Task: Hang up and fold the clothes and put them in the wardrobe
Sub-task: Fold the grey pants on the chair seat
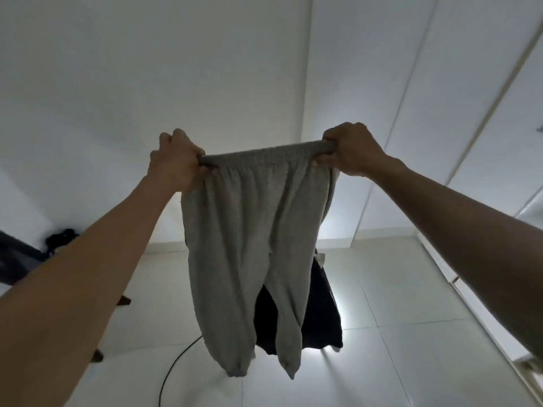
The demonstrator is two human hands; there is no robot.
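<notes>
i hold a pair of grey sweatpants (249, 245) up in front of me by the waistband (266, 151), which runs stretched across the middle of the frame, a little higher on the right than on the left. my left hand (176, 161) is clenched around the left end of the band, fingers curled over the bunched elastic, knuckles toward the upper left. my right hand (351, 151) grips the right end the same way, thumb and fingers wrapped around the fabric. both forearms come in from the lower corners of the frame and meet the cloth near the centre.

the two legs hang down loosely from the band toward the lower middle of the frame, their cuffs side by side and clear of the tiled floor (396, 348). behind the legs, at lower centre right, a dark garment (320, 312) shows between and beside them; i cannot tell what it hangs on. a black cable (173, 368) curves over the tiles at lower centre left. white wardrobe doors (440, 113) fill the right side of the frame, and a plain white wall (147, 69) fills the upper left. at the far left edge sits something dark (61, 239), too blurred to name.
</notes>
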